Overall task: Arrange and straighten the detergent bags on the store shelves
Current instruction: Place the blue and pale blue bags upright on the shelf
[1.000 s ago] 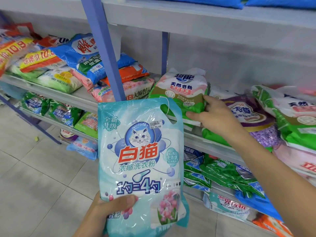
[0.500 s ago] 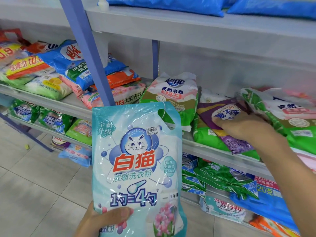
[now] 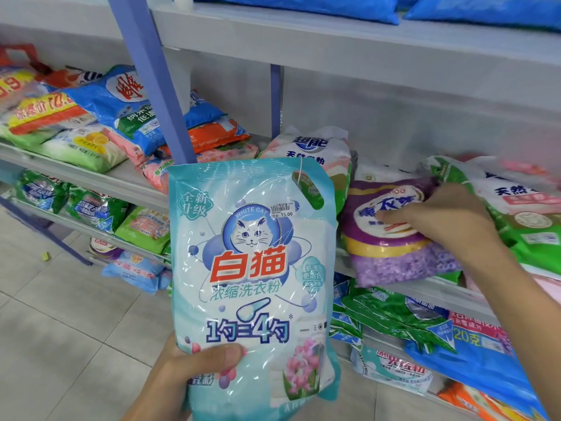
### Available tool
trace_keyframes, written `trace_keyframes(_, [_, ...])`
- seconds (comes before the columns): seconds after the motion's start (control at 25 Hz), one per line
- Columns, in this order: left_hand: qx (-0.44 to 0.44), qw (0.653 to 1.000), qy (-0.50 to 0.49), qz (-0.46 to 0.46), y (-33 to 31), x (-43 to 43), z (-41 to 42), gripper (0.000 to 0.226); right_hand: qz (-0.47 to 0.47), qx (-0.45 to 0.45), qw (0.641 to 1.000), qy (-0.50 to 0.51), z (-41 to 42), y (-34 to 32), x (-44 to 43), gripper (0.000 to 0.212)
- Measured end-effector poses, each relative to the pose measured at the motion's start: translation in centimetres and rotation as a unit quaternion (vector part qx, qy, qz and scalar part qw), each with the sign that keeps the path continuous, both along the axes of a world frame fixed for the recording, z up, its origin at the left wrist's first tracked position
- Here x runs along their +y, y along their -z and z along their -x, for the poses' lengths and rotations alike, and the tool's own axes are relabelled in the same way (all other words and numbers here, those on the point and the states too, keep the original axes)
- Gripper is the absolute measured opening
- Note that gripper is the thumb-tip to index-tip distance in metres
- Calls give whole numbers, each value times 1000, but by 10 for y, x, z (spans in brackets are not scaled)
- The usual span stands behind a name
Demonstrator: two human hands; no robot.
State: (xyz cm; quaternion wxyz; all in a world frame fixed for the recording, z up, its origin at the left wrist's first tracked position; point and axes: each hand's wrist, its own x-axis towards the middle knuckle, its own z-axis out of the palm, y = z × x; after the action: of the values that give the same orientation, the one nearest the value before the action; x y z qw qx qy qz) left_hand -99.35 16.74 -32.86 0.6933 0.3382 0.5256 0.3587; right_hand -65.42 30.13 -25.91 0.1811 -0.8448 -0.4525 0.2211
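My left hand (image 3: 185,375) grips the bottom of a light teal White Cat detergent bag (image 3: 252,268), held upright in front of the shelves. My right hand (image 3: 437,220) lies on a purple detergent bag (image 3: 391,253) on the middle shelf (image 3: 425,287), fingers spread over its white label. To the left of the purple bag stands a white and green bag (image 3: 315,147), half hidden behind the teal one. A green and white bag (image 3: 522,214) lies to the right of my hand.
A blue upright post (image 3: 151,74) divides the shelving. Left of it, blue, orange and pink bags (image 3: 130,110) are piled unevenly. Blue bags (image 3: 303,4) lie on the top shelf. Green and blue bags (image 3: 394,317) crowd the lower shelves. Grey floor tiles (image 3: 60,329) at left.
My right hand moved from the white and green bag rightward onto the purple bag, which now lies further forward and more exposed. The teal bag stays in my left hand.
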Motion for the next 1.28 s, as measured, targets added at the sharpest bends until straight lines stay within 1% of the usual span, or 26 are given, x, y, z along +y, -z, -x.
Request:
trace_keyframes(0.04, [-4,1000,-17,-2,1,1,2,74,-39,-18,999,-15,5,5,-3,66])
trace_keyframes(0.08, [-19,999,-27,-9,6,1,4,80,-91,-23,995,-34,10,12,-7,65])
trace_keyframes(0.16, [-21,999,-29,0,9,2,3,84,-186,11,980,-69,16,22,-15,61])
trace_keyframes(0.2, [-21,999,-31,6,11,2,3,84,-205,19,975,-79,15,22,-17,58])
trace_keyframes(0.28, [-8,999,-42,1,15,1,4,85,-187,42,978,-85,9,18,-17,47])
trace_keyframes(0.32, [-2,999,-46,-6,18,2,6,86,-179,79,977,-80,4,14,-17,41])
trace_keyframes(0.4, [15,999,-40,-19,19,5,10,87,-206,156,965,-47,-5,8,-27,30])
trace_keyframes(0.48, [19,999,-27,-29,19,8,13,87,-242,219,945,8,-11,3,-46,33])
trace_keyframes(0.56, [27,999,-11,-25,19,10,13,79,-253,332,906,73,-16,-1,-64,42])
trace_keyframes(0.6, [30,999,-3,-26,21,9,11,62,-247,382,885,98,-18,-1,-71,43])
trace_keyframes(0.64, [12,1000,-9,-27,21,9,7,37,-237,413,872,110,-19,0,-75,43])
trace_keyframes(0.68, [11,999,-25,-21,21,8,5,32,-230,430,866,113,-21,1,-80,43])
trace_keyframes(0.72, [19,999,-32,-14,21,7,1,32,-231,439,861,114,-23,1,-84,44])
trace_keyframes(0.76, [10,1000,-25,-9,19,4,-3,33,-237,446,856,112,-26,0,-89,47])
trace_keyframes(0.8, [9,1000,-26,-3,16,2,-6,40,-244,452,851,112,-29,-1,-94,52])
trace_keyframes(0.84, [11,1000,-29,-4,11,-1,-8,48,-250,456,847,109,-32,-4,-100,59])
trace_keyframes(0.92, [19,998,-47,-25,-2,-6,-15,54,-261,461,842,104,-40,-13,-115,77])
trace_keyframes(1.0, [-15,999,-8,-43,-22,-12,-23,63,-266,465,838,101,-43,-24,-130,85])
trace_keyframes(1.08, [-32,998,27,-46,-41,-15,-29,68,-274,470,834,94,-47,-34,-146,79])
trace_keyframes(1.16, [-37,998,28,-47,-56,-20,-32,80,-270,487,825,93,-44,-45,-163,67])
trace_keyframes(1.2, [-38,998,22,-43,-65,-22,-33,85,-267,499,819,96,-43,-51,-173,66])
trace_keyframes(1.28, [-36,999,16,-37,-84,-28,-37,90,-256,512,813,106,-41,-61,-191,72])
